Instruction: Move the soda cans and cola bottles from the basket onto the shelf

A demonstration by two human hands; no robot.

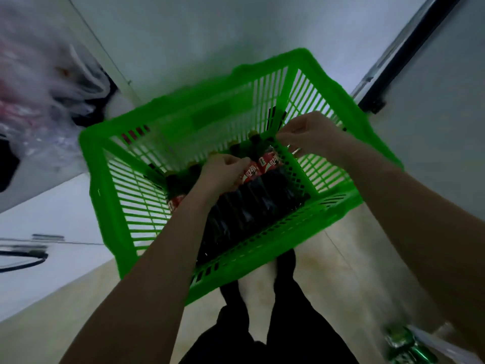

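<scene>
Head view: green basket (262,248) straight ahead and below, on the floor just past the feet. Cola bottles (252,203) lying flat on the basket bottom, side by side, long axes running from near wall toward far wall, caps at the far end, red labels up. Left hand (223,174) down inside the basket, right on top of the bottle necks, fingers curled; appears to grip one bottle near its label, though blur leaves which one uncertain. Right hand (309,137) higher and further out, at the right-hand far rim, fingers bent, maybe pinching the rim or a cap just below; cannot tell which. Left hand clearly nearer the bottles, so likely the one to lift first, pulling up and back along the bottle axis. Green soda cans (404,345) not in the basket here: blurred, at lower right on the floor by the right arm. Shelf not identifiable. Heavy motion blur throughout.
</scene>
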